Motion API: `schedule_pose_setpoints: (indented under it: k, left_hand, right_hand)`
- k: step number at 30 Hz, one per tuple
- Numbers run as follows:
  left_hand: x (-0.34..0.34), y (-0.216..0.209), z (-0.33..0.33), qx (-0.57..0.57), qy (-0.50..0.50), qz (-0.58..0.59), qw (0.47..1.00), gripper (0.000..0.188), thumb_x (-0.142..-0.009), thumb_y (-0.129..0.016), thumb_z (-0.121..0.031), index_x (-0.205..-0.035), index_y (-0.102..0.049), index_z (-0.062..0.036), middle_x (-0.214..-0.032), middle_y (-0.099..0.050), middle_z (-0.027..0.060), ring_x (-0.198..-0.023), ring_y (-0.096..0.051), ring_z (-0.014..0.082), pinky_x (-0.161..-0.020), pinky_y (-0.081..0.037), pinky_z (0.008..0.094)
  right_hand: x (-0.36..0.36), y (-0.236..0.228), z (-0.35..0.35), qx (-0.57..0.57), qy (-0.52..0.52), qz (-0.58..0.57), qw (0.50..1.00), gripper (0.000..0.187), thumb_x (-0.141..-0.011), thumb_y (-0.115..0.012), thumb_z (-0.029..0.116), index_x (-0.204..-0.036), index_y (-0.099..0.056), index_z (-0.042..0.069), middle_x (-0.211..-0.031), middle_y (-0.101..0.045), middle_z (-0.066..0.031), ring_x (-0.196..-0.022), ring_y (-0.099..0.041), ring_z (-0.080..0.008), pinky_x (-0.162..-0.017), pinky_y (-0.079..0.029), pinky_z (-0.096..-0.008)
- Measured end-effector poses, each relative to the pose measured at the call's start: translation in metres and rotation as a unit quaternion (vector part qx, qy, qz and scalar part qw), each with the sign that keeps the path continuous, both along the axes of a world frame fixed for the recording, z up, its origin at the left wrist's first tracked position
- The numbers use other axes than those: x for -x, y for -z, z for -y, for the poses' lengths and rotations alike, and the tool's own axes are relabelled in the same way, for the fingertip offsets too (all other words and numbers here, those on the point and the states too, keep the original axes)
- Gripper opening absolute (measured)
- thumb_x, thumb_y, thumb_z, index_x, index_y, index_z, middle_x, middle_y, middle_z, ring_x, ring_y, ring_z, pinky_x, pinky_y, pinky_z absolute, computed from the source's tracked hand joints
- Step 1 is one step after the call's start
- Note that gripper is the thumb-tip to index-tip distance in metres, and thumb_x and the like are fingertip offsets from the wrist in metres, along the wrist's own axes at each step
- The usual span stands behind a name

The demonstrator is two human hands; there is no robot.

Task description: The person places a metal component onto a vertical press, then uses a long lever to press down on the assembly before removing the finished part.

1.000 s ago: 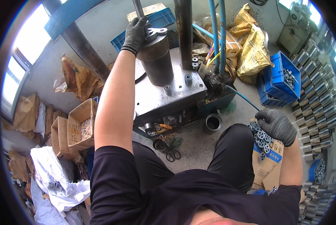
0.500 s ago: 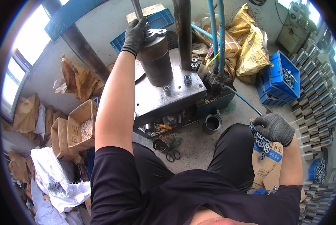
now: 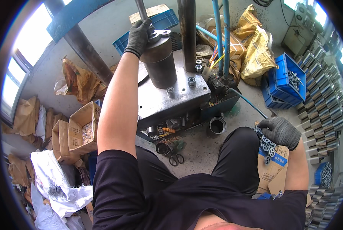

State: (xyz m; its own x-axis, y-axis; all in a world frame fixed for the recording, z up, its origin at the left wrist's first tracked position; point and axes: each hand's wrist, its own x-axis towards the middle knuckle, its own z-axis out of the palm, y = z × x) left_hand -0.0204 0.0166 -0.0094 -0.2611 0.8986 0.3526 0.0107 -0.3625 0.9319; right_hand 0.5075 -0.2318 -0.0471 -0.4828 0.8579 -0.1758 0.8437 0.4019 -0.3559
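The silver link [image 3: 160, 32] lay on top of the dark cylinder [image 3: 160, 66], just short of twelve o'clock in the view, close to the steel rod [image 3: 141, 10]. At the link's nine o'clock side the gloved left hand [image 3: 137, 37] was curled in; whether it grasped link or rod, I could not tell. Should the rod have come down, those fingers looked liable to be pinched, and a link sitting askew might have tipped or slipped. The likeliest cause lay near three o'clock: the right hand [image 3: 281, 132] was clenched around the end of the blue lever [image 3: 250, 102], and an untimely pull might have set the rod going. Nearer the view's centre, metal rings [image 3: 192, 81] stood on the steel plate [image 3: 152, 107], where a knock could have toppled them.
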Motion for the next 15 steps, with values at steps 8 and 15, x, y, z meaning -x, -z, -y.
schedule_pose_setpoints:
  k: [8,15]
  left_hand:
    - [-0.0026,0.0012,0.001,0.0,0.011,0.042,0.999,0.028,-0.104,-0.066,-0.025,-0.117,-0.069,-0.0009,-0.094,-0.07,0.0062,-0.082,-0.067,0.0132,-0.072,-0.057,0.0275]
    - [0.0005,0.0001,-0.0003,0.003,0.012,0.029,0.999,0.028,-0.102,-0.067,-0.025,-0.117,-0.069,-0.0007,-0.091,-0.07,0.0057,-0.077,-0.066,0.0125,-0.067,-0.053,0.0265]
  right_hand:
    - [0.0016,-0.0002,-0.0011,0.006,0.038,-0.025,0.999,0.029,-0.093,-0.066,0.018,-0.114,-0.076,0.003,-0.098,-0.075,-0.0224,-0.094,-0.073,-0.0376,-0.087,-0.057,-0.043]
    - [-0.0014,0.0019,-0.0016,-0.009,0.028,-0.033,0.999,0.028,-0.092,-0.066,0.018,-0.112,-0.076,0.002,-0.098,-0.075,-0.0229,-0.094,-0.073,-0.0378,-0.085,-0.057,-0.0438]
